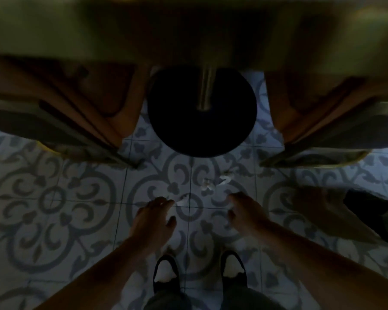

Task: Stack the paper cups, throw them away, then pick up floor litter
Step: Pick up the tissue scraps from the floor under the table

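Very dim head view, far table (54,30) smeared by motion blur, wide-angle bending at edges, floor tiles (54,198) faintly bluish

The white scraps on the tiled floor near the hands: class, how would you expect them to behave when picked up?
The white scraps look thin and crumpled, so probably light and floppy. Lying flat on the tiled floor, they may need pinching by an edge. They are small and scattered, so the left hand might gather them one at a time.

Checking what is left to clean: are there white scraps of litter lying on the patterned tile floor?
Yes: small white paper scraps lie on the patterned tile floor just beyond both hands.
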Demonstrator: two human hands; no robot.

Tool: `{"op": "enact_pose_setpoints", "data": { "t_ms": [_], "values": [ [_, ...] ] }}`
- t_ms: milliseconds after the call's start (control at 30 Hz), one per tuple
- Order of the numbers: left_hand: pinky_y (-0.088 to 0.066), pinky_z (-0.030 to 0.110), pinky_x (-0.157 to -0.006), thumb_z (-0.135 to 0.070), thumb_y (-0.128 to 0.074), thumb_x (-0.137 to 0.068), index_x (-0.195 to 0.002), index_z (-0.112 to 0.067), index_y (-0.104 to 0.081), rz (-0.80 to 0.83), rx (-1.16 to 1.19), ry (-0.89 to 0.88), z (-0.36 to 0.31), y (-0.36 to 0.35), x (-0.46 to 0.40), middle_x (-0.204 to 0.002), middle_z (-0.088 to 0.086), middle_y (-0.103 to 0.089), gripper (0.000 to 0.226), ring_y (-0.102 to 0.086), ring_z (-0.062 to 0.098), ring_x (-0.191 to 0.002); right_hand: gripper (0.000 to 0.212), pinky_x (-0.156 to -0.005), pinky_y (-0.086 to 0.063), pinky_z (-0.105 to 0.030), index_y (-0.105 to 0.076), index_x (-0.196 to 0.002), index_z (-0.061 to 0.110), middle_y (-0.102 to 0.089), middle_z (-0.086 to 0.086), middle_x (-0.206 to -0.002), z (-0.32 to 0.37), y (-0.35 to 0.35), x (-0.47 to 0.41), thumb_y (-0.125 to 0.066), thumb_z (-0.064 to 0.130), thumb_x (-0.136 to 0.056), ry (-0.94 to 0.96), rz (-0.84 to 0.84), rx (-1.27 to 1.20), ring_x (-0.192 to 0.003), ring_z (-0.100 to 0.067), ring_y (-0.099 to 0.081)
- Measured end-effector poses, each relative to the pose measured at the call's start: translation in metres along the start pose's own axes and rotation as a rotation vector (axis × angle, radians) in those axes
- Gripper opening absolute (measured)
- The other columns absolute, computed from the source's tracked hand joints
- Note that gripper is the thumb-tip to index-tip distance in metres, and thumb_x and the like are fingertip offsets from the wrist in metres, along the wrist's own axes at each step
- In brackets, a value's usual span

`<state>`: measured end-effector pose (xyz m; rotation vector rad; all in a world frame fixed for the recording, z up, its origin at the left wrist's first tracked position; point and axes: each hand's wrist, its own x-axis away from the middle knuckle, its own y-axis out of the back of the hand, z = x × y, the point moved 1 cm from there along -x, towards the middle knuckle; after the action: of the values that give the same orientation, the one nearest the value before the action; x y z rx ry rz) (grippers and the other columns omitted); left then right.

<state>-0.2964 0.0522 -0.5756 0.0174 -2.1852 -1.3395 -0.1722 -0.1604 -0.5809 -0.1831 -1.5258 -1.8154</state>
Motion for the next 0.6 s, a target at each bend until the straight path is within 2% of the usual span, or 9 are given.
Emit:
{"op": "enact_pose_setpoints", "data": {
  "t_ms": [133,233,367,500,600],
  "values": [
    [-0.041,0.036,-0.104,-0.035,-0.051,-0.091,-0.14,-0.025,-0.043,-0.037,-0.051,-0.096,0.03,-0.039,-0.064,-0.142,-0.002,-0.049,0.051,-0.048,0.018,-0.127,0.041,-0.099,-0.045,-0.038,-0.047,-0.132,0.02,-0.051,-0.006,-0.134,-0.013,-0.05,-0.064,-0.052,0.026,-0.092,0.088,0.015,0.054,-0.121,-0.025,-0.051],
    [-0.04,0.037,-0.104,-0.029,-0.051,-0.092,-0.138,-0.02,-0.046,-0.094,-0.09,-0.118,0.059,-0.067,-0.116,-0.141,0.002,-0.05,0.048,-0.05,0.022,-0.125,0.043,-0.099,-0.044,-0.038,-0.049,-0.131,0.018,-0.054,-0.009,-0.132,-0.027,-0.088,-0.122,-0.055,0.022,-0.088,0.199,-0.003,0.062,-0.119,-0.029,-0.052],
    [-0.047,0.038,-0.092,-0.029,-0.046,-0.091,-0.129,-0.017,-0.051,-0.11,-0.125,-0.171,0.091,-0.097,-0.18,-0.13,0.007,-0.053,0.04,-0.055,0.03,-0.117,0.042,-0.099,-0.044,-0.041,-0.05,-0.13,0.012,-0.052,-0.01,-0.132,-0.038,-0.118,-0.189,-0.054,0.021,-0.089,0.354,-0.017,0.209,-0.117,-0.029,-0.052],
    [-0.046,0.043,-0.099,-0.031,-0.048,-0.093,-0.141,-0.019,-0.042,-0.096,-0.227,-0.176,0.1,-0.109,-0.219,-0.142,0.009,-0.046,0.05,-0.05,0.03,-0.124,0.05,-0.103,-0.04,-0.042,-0.036,-0.142,0.011,-0.039,-0.01,-0.146,-0.04,-0.124,-0.223,-0.047,0.025,-0.095,0.488,0.008,0.444,-0.127,-0.029,-0.044],
    [-0.04,0.042,-0.104,-0.033,-0.047,-0.094,-0.143,-0.019,-0.04,-0.016,-0.283,-0.244,0.099,-0.106,-0.245,-0.144,0.01,-0.044,0.051,-0.046,0.03,-0.127,0.056,-0.104,-0.041,-0.041,-0.033,-0.143,0.015,-0.038,-0.008,-0.146,-0.037,-0.106,-0.24,-0.051,0.032,-0.093,0.561,0.047,0.639,-0.127,-0.028,-0.044]
  ]
}}
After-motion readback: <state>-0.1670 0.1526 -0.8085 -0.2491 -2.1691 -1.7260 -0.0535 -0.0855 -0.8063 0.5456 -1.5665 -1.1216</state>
